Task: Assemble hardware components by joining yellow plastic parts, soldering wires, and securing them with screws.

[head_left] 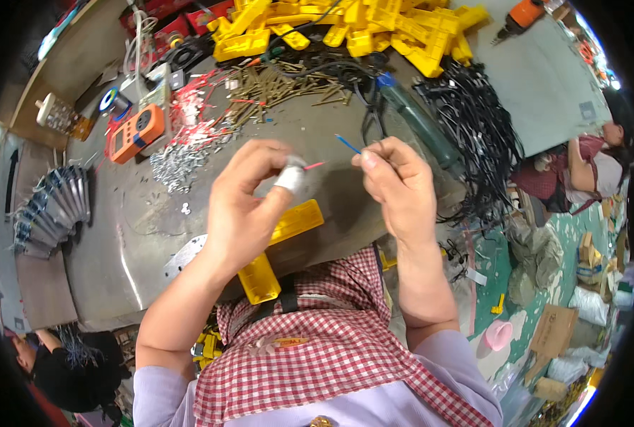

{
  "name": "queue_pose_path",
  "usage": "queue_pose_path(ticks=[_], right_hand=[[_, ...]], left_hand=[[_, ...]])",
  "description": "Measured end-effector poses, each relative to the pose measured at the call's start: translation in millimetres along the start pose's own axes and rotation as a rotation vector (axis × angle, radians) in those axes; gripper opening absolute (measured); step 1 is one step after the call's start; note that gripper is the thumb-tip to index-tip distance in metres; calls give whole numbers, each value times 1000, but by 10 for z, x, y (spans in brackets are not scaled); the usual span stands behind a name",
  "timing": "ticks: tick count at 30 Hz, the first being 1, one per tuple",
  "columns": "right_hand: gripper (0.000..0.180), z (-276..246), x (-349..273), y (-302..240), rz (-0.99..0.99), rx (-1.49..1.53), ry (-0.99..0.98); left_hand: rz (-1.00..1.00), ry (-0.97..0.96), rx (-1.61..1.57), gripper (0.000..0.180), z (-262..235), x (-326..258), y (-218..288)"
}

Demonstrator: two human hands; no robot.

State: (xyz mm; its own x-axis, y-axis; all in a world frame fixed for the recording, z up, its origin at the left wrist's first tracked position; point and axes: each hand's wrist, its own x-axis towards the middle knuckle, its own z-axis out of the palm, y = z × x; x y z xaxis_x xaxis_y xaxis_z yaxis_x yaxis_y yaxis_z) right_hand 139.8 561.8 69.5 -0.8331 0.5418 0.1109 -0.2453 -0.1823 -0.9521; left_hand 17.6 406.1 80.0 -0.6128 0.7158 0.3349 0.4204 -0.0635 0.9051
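Over the workbench, my left hand (249, 188) is closed in a pinch, somewhat blurred. A short red wire (315, 165) sticks out from its fingertips, next to a white wrapping (289, 178) around the thumb tip. My right hand (402, 181) pinches a thin blue wire (348, 144), whose free end points up and left. The two wires are apart, and what lies inside each grip is hidden. Below my left hand is a yellow plastic housing (297, 220), and another yellow piece (260, 280) sits at the bench's near edge, partly covered by my forearm.
Yellow housings (374, 25) are heaped at the back, with brass-coloured pins (288, 87) before them. Small metal parts (178, 167) and an orange meter-like device (137, 134) lie left. Black cables (473, 121) and a dark green cylinder (420, 121) are right. Other people sit at both sides.
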Motion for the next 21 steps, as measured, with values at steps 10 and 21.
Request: queue_pose_path(ticks=[10, 21], right_hand=[[13, 209, 13, -41, -19, -251, -175], [17, 923, 173, 530, -349, -1007, -877]], left_hand=[[-267, 188, -99, 16, -431, -248, -5], [-275, 464, 188, 15, -618, -960, -563]])
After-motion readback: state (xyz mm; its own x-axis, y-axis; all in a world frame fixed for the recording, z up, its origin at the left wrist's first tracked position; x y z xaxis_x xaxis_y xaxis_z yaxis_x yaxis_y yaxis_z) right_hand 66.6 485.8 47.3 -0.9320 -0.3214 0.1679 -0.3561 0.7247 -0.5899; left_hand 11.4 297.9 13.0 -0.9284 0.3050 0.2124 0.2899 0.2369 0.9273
